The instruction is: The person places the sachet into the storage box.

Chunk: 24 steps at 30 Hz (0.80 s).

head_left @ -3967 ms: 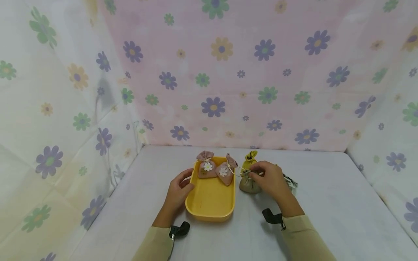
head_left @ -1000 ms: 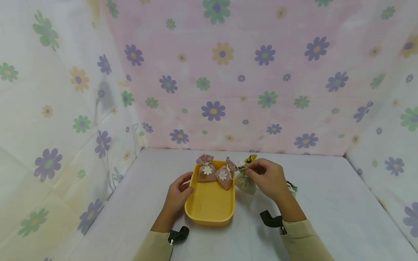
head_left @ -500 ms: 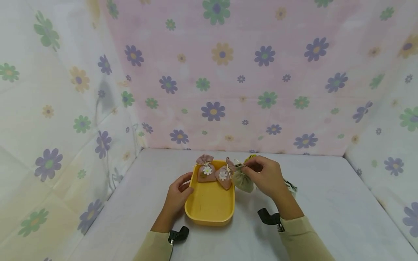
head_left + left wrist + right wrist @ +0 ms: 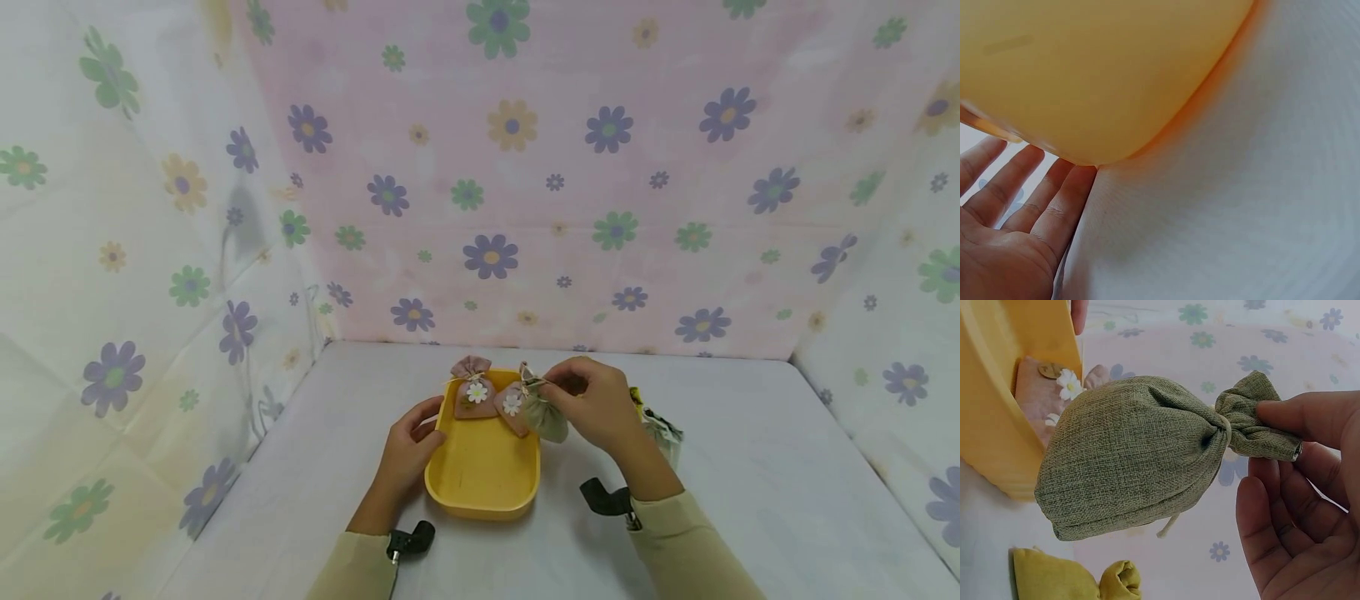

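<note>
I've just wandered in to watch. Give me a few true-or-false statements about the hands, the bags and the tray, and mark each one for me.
1. The right hand holds a green bag by its gathered neck. True.
2. Two pink bags rest at the far end of the tray. True.
3. The tray is blue. False: it is yellow.
4. The left hand is holding up a bag. False: it touches the side of the tray.
5. A white flower decorates one of the pink bags. True.
6. The mustard-yellow bag is inside the tray. False: it is outside it.
</note>
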{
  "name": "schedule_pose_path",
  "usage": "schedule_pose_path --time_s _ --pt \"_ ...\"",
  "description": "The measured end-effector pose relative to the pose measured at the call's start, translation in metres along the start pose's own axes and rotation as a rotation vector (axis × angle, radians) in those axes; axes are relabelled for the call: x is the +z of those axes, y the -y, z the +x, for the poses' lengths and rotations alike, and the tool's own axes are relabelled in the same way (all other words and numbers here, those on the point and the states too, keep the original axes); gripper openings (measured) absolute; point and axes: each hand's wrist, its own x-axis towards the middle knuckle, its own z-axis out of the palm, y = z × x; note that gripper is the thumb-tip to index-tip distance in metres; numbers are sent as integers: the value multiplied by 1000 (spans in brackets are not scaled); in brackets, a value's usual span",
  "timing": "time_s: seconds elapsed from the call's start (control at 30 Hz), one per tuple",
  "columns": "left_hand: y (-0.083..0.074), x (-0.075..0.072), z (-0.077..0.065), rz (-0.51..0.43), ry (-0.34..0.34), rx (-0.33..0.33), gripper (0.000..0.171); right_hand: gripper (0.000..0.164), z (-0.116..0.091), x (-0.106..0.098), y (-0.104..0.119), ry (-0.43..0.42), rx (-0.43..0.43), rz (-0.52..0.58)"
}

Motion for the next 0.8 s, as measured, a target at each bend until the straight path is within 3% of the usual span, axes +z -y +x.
schedule_pose_path --time_s 0.47,0.8 --pt "-2 0 -1 5 -2 -13 54 7 5 18 5 46 -62 29" --pt "-1 -1 -1 -3 3 2 54 6 13 26 9 49 -155 4"
